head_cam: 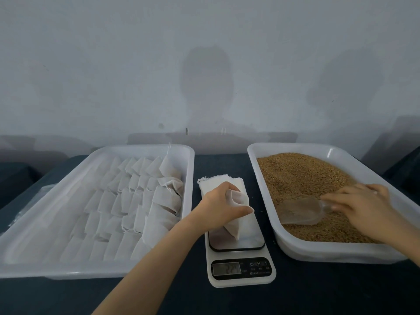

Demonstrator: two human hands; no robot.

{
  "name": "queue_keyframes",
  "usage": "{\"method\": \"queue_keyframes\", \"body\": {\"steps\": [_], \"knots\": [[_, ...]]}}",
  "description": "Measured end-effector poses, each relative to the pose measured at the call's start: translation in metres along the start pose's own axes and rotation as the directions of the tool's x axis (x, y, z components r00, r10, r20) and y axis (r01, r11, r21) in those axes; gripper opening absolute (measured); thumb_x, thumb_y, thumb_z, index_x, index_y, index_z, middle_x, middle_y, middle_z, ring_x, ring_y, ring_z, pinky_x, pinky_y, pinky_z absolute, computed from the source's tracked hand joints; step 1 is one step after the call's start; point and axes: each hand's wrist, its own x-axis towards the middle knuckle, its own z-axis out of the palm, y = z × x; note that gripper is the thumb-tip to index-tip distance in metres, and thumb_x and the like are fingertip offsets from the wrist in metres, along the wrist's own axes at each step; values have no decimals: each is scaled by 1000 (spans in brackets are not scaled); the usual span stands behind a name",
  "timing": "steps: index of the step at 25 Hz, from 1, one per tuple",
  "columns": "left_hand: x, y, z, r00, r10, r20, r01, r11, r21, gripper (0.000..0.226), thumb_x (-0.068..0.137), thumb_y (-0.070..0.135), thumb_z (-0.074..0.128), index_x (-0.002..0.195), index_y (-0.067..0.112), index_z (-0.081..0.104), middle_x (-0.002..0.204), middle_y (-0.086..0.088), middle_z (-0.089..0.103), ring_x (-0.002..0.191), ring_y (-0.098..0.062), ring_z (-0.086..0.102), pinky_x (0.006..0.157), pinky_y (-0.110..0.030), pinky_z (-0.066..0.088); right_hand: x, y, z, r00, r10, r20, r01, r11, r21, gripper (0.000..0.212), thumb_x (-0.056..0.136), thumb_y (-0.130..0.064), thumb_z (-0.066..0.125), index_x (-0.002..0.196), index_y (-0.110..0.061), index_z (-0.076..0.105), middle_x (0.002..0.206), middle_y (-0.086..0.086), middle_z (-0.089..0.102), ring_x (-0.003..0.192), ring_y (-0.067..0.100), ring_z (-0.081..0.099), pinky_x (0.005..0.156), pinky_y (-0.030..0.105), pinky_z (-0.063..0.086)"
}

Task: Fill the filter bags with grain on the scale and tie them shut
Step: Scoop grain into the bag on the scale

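Note:
A white kitchen scale [241,272] stands between two trays, its display lit. On its platform my left hand [221,204] holds a white filter bag [236,226] upright by its mouth, fingers curled round the rim. A stack of empty filter bags [214,180] lies just behind the hand. In the right tray [318,252], brown grain [300,176] fills the bottom. There my right hand [361,205] grips the handle of a clear plastic scoop [300,211], which lies in the grain with its open end toward the scale.
The left white tray [45,267] holds several rows of filled, tied filter bags [136,198]. All sits on a dark table [318,292] against a pale wall. A few loose grains lie on the table between scale and grain tray.

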Motion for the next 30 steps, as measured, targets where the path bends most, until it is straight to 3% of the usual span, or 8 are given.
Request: {"method": "queue_keyframes", "body": {"steps": [3,6,9,14,21,25,27,30], "knots": [[0,0,-1,1000,-3,1,3,1000,0,51,76,53,72,114,32,44,100,19,49,91,-1,52,70,-14,43,-4,7,2,997,54,52,-62,985,159,27,85,-30,61,107,-46,63,88,-27,57,93,7,50,95,39,26],[1,0,0,1000,-7,4,7,1000,2,52,76,53,72,114,32,44,102,18,50,92,-2,52,71,-15,44,-8,13,-1,989,109,101,-138,921,364,29,84,-23,65,103,-44,67,92,-16,66,88,10,58,88,44,43],[1,-1,0,1000,-10,5,10,1000,-7,52,76,53,72,114,32,44,104,17,51,93,-4,53,73,-15,45,-12,12,-7,976,174,129,-215,857,469,35,85,-21,64,96,-54,58,105,-11,67,92,14,60,86,41,47],[0,1,0,1000,0,7,0,1000,1,53,76,52,72,116,31,44,103,18,50,92,-2,53,72,-14,44,-9,4,-33,965,228,133,-264,830,491,32,85,-24,62,96,-54,57,118,-6,65,104,21,60,94,46,44],[-1,2,-1,1000,-7,14,7,1000,-17,53,78,48,73,119,28,46,108,12,53,94,-5,54,73,-15,46,6,-20,-84,990,122,63,-137,842,521,29,84,-24,61,100,-49,60,116,-12,63,104,16,58,98,47,42],[-2,3,0,999,-11,30,12,999,-33,51,79,45,72,119,28,46,110,9,54,96,-8,55,72,-16,45,19,-44,-95,998,-3,70,-29,888,460,28,86,-25,61,106,-45,61,106,-16,64,96,18,63,81,29,48],[-2,4,0,999,-11,33,13,999,-45,49,79,44,72,118,28,46,110,9,54,96,-8,55,72,-15,45,27,-51,-94,996,-60,62,29,914,405,29,86,-24,62,110,-40,64,104,-11,68,97,14,61,89,35,47],[-3,4,-1,999,-7,35,9,999,-46,49,79,42,73,118,28,46,110,9,55,94,-6,55,71,-14,45,35,-59,-91,989,-141,33,123,936,329,28,87,-24,62,111,-38,65,98,-15,68,99,10,57,106,44,31]]}}
